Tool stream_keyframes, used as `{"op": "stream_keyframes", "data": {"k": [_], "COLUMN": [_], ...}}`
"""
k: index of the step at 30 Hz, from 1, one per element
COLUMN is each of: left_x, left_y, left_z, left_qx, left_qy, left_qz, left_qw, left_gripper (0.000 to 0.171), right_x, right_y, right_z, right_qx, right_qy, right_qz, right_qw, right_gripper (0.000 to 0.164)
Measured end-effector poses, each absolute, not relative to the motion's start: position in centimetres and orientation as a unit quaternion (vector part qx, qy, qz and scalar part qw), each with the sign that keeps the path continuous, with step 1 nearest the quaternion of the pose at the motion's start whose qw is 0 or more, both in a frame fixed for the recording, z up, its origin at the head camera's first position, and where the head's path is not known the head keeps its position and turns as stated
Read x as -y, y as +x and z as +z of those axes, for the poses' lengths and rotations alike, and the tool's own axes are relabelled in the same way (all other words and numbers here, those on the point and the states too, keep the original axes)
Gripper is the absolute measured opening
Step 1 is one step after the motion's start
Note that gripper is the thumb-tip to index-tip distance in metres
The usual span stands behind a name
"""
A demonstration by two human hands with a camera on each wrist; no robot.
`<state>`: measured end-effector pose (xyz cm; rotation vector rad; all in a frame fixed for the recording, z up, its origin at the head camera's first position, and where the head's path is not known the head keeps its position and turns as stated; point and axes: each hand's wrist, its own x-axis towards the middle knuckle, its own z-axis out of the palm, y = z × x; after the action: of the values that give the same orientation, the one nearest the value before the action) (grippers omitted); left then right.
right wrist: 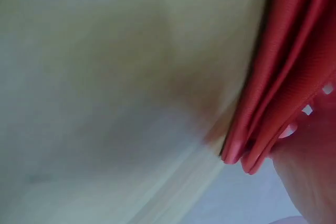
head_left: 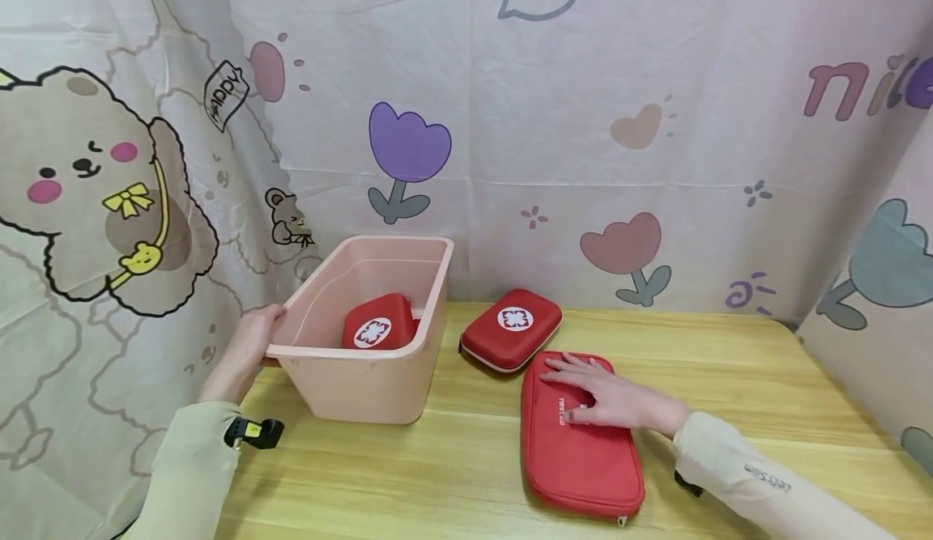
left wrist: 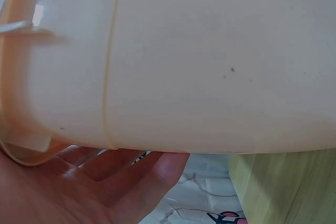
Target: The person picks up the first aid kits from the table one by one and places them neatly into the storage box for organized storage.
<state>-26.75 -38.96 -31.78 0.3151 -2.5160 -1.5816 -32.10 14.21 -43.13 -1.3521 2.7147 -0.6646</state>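
Observation:
My left hand (head_left: 251, 339) holds the left edge of a pink plastic storage bin (head_left: 357, 384) at its near corner. In the left wrist view the fingers (left wrist: 139, 182) lie against the bin's outer wall. Inside the bin sits a red first aid case (head_left: 382, 320) with a white cross emblem; something else red shows beside it. My right hand (head_left: 612, 394) rests with spread fingers on a flat red first aid pouch (head_left: 576, 463) lying on the table. The right wrist view shows the pouch's edge (right wrist: 257, 103) close up, and part of the hand beside it.
Another red hard case (head_left: 514, 325) with a white emblem lies between the bin and the pouch, near the table's back edge. The wood-grain table (head_left: 408, 475) meets a printed cloth curtain (head_left: 510, 159) behind and at both sides.

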Motion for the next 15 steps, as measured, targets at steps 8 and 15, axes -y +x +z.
{"op": "stream_keyframes", "data": {"k": [8,15], "left_x": [38.9,39.1], "left_y": [-26.9,-26.8], "left_z": [-31.8,-31.7], "left_qx": [0.846,0.845], "left_qy": [0.105,0.102], "left_qz": [-0.518,-0.52], "left_qw": [0.072,0.065], "left_gripper": [0.059,0.06], "right_x": [-14.5,-14.6], "right_y": [-30.2,-26.9], "right_z": [-40.9,-40.1], "right_qx": [-0.909,-0.963], "right_qy": [-0.326,-0.166], "right_qz": [-0.258,-0.201], "right_qw": [-0.039,-0.065], "right_gripper": [0.066,0.078]}}
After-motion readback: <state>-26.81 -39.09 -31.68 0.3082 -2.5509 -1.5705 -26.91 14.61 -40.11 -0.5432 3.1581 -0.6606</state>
